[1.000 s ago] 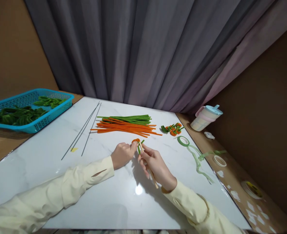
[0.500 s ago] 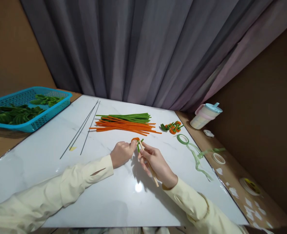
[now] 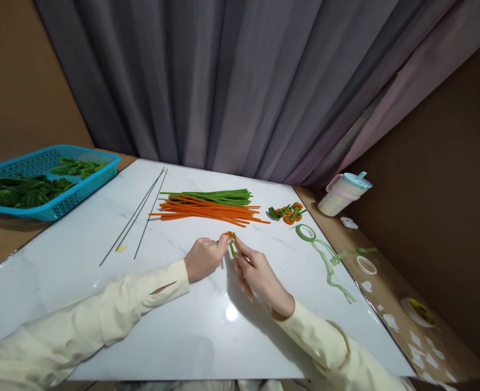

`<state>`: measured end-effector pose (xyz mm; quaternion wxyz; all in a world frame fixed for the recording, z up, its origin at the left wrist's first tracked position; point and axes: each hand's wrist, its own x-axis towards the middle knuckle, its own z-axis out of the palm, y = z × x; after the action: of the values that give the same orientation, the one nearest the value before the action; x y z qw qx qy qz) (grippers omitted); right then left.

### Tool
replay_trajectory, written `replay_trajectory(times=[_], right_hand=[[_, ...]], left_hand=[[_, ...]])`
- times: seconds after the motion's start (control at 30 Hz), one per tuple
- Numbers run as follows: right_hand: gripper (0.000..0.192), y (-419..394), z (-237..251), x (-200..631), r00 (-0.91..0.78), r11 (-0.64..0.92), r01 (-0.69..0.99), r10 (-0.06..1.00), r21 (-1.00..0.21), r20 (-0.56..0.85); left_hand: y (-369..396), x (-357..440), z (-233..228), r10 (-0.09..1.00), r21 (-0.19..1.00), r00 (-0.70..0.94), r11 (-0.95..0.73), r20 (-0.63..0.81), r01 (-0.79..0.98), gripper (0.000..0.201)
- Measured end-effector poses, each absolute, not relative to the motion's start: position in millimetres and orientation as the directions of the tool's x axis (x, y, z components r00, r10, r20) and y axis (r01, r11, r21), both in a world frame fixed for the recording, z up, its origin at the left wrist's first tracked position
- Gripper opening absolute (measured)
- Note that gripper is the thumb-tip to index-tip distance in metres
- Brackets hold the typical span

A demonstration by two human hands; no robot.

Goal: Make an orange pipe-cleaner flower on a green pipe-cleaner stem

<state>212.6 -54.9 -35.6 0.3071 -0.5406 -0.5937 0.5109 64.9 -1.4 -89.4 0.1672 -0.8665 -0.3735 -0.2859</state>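
Note:
My left hand (image 3: 206, 257) is closed in a pinch at the table's middle, holding a small orange and green pipe-cleaner piece (image 3: 229, 234). A short green end (image 3: 232, 248) of it points down between the hands. Against the piece from the right are the bent, closed fingers of my right hand (image 3: 260, 277). The pale wooden stick in that hand is now almost wholly hidden behind the fingers. Beyond the hands lie orange pipe cleaners (image 3: 207, 209) and, behind them, green pipe cleaners (image 3: 219, 195). Finished-looking orange and green curled pieces (image 3: 289, 213) are heaped to the right.
Green tape (image 3: 305, 232) lies right with a loose strip (image 3: 329, 271). Thin dark wires (image 3: 136, 214) lie left, near a blue basket (image 3: 56, 209) of green curled pieces. On the right ledge stand a cup (image 3: 343, 195), a white roll (image 3: 365, 265) and paper scraps (image 3: 390, 321).
My right hand has turned, and the wooden stick that slanted below it has gone out of sight. The orange piece has shifted slightly to the right. My left hand has barely moved.

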Motion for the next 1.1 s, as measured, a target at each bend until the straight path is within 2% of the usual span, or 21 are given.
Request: replay_trajectory(times=[0.13, 0.3, 0.37, 0.47, 0.57, 0.73, 0.87, 0.97, 1.1], right_hand=[[0.054, -58, -30, 219, -0.305, 0.054, 0.495, 0.945, -0.867, -0.115], [0.053, -59, -25, 228, -0.373, 0.044, 0.508, 0.912, -0.86, -0.174], [0.054, -60, -27, 232, -0.384, 0.044, 0.511, 0.905, -0.859, -0.182], [0.055, -62, -31, 235, -0.39, 0.049, 0.517, 0.903, -0.855, -0.184], [0.054, -64, -35, 238, -0.401, 0.052, 0.525, 0.896, -0.849, -0.193], [0.065, -62, -38, 245, -0.469, 0.092, 0.581, 0.85, -0.809, -0.24], [0.074, -56, -38, 250, -0.514, 0.2, 0.664, 0.821, -0.72, -0.247], [0.075, -52, -36, 251, -0.552, 0.278, 0.683, 0.803, -0.676, -0.227], [0.076, -51, -37, 253, -0.557, 0.264, 0.673, 0.796, -0.691, -0.239]], left_hand=[[-5, 65, -85, 0.627, -0.004, 0.557, -0.662, 0.545, 0.749, 0.028], [-11, 64, -77, 0.694, 0.1, 0.589, -0.678, 0.415, 0.728, 0.026], [-13, 65, -74, 0.755, 0.249, 0.575, -0.651, 0.316, 0.717, 0.021], [-14, 67, -68, 0.837, 0.527, 0.528, -0.515, 0.141, 0.676, 0.017], [-13, 68, -64, 0.86, 0.685, 0.508, -0.402, 0.054, 0.608, 0.016], [-4, 65, -59, 0.831, 0.754, 0.549, -0.305, -0.088, 0.582, 0.018], [3, 64, -52, 0.743, 0.832, 0.635, -0.205, -0.21, 0.515, 0.023], [6, 63, -49, 0.7, 0.863, 0.65, -0.096, -0.296, 0.495, 0.025], [8, 62, -51, 0.619, 0.891, 0.674, 0.098, -0.403, 0.443, 0.027]])
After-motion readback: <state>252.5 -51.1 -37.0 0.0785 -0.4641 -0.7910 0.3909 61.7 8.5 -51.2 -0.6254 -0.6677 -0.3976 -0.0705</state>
